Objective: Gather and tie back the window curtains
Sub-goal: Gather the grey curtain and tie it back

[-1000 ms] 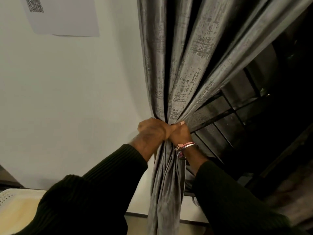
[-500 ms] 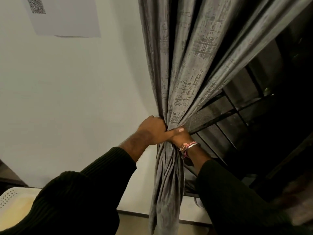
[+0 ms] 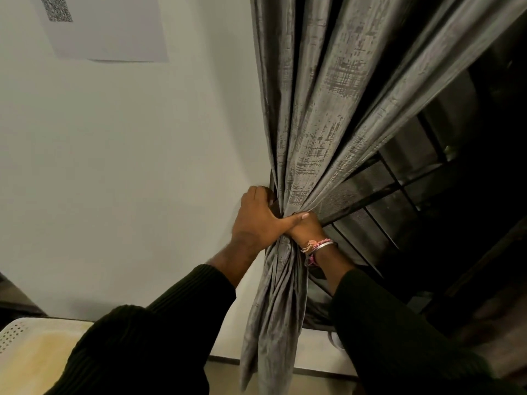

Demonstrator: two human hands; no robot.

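Comparing with a second ago, the big change is where the pinch point sits: the left hand [image 3: 258,220] has slid out toward the wall [image 3: 119,166] side of the grey curtain [image 3: 319,115], fingers now curling round the back edge of the bundle while the thumb lies straight across the front. The right hand [image 3: 306,228], the one with the pink thread and metal bracelet [image 3: 318,246], is tucked just behind that thumb and wrapped round the same gathered neck from the window [image 3: 405,195] side. So both hands are pressed together, clamping the fabric between them at centre frame.

Above the hands the folds fan out to the upper right; below, the cloth drops as one tight rope toward the bottom centre. The bundle also looks a bit lower and more squeezed than it was, so the gathering part seems basically done.

No tieback, cord or hook is visible anywhere, so the tying half looks not yet started. Guess is one hand has to let go to fetch something, and the folds could spring loose then. White sheet [image 3: 114,29] with a code stays upper left.
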